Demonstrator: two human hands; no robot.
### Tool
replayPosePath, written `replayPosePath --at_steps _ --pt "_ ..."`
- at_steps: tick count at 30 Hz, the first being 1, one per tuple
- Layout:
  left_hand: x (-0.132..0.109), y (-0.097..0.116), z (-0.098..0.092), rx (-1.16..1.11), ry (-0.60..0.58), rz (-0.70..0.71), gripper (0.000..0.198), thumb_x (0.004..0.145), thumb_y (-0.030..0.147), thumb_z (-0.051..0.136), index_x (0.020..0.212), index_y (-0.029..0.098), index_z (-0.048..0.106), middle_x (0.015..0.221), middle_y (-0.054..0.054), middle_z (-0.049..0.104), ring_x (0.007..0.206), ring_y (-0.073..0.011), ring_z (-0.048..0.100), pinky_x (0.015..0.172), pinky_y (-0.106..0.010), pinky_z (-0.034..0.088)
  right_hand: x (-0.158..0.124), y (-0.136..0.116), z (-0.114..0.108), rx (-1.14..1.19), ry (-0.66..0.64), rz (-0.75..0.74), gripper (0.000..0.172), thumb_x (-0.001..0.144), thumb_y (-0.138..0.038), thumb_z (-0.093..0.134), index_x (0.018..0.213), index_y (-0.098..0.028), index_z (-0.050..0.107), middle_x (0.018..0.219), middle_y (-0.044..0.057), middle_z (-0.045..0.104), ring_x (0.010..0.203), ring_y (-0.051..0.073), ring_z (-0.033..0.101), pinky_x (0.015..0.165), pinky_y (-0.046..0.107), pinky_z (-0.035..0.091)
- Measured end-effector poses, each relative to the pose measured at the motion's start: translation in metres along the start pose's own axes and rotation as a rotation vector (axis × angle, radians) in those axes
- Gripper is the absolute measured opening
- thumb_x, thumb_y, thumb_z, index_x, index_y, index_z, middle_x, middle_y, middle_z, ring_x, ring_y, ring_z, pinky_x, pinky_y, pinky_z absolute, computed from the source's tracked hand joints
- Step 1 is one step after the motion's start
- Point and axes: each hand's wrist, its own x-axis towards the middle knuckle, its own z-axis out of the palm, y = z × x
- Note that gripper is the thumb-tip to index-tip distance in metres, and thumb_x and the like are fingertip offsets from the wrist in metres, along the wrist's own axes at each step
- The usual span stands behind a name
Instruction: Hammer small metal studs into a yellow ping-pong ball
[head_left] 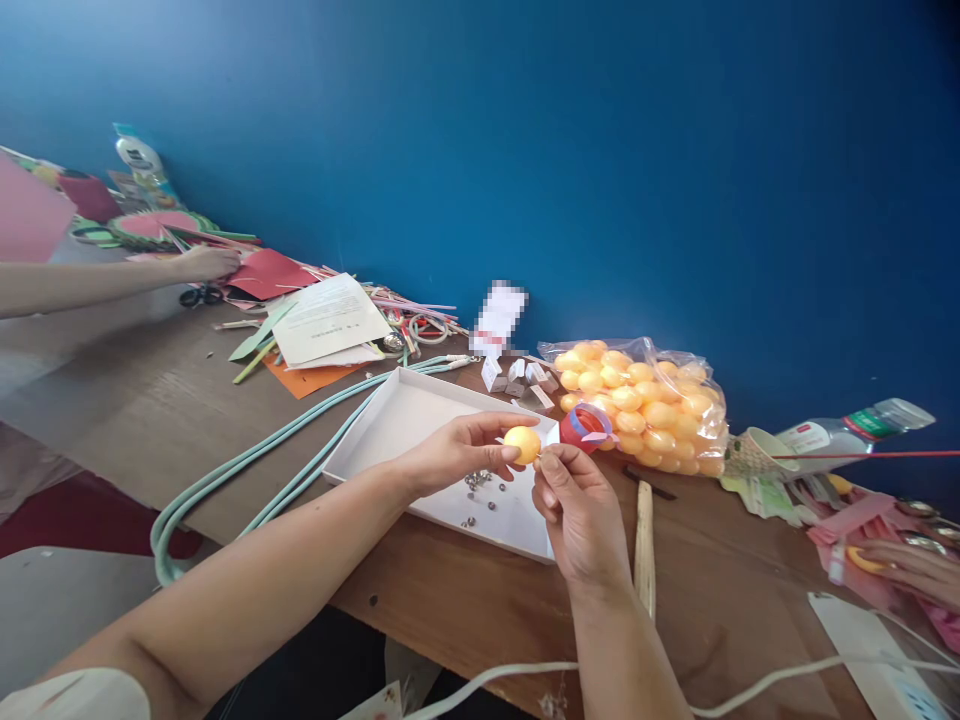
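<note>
Ball (522,445), orange, is pinched by the left hand (469,452) above the tray's (409,408) right side; the right hand (581,505) grips something tiny (538,456) beside it. One seems underway; many bagged balls (660,413) look unworked.

Single head-worn view, facing forward and down over the counter (735,560). Wearer's forearms (262,580) enter at lower left and bottom edge; left hand (454,457) and right hand (589,515) lie close to lens, just below frame centre. Blue wall (465,130), farther off, fills upper part; counter's back edge slopes down rightward.
</note>
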Motion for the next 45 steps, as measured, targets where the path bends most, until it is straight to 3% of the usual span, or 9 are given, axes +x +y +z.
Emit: replayPosePath --at_steps 6,18,45 --pt "0.0 0.003 0.002 0.027 0.031 -0.007 0.046 0.076 0.027 0.07 0.121 0.023 0.06 0.105 -0.007 0.066 0.077 -0.0115 0.061 0.073 -0.027 0.05 0.0 0.001 -0.001 -0.027 -0.007 -0.01 0.01 0.081 -0.026 0.069 0.081 -0.02 0.062 0.057 -0.005 0.048 0.047 0.004 0.033 0.041 0.017 0.022" --pt "0.002 -0.003 0.0 0.078 0.046 0.029 0.046 0.077 0.029 0.069 0.122 0.02 0.059 0.109 -0.008 0.064 0.089 -0.0145 0.06 0.079 -0.028 0.051 0.003 0.003 0.0 -0.074 -0.007 -0.034 0.011 0.082 -0.027 0.069 0.082 -0.02 0.061 0.062 -0.005 0.05 0.048 0.003 0.036 0.042 0.017 0.024" --pt "0.003 -0.008 -0.002 0.098 0.061 -0.007 0.052 0.073 0.033 0.073 0.121 0.018 0.06 0.097 -0.006 0.067 0.078 -0.0134 0.063 0.076 -0.028 0.051 0.005 0.001 -0.005 -0.148 -0.055 0.03 0.017 0.081 -0.03 0.069 0.08 -0.019 0.057 0.059 -0.007 0.046 0.047 0.005 0.034 0.044 0.019 0.023"
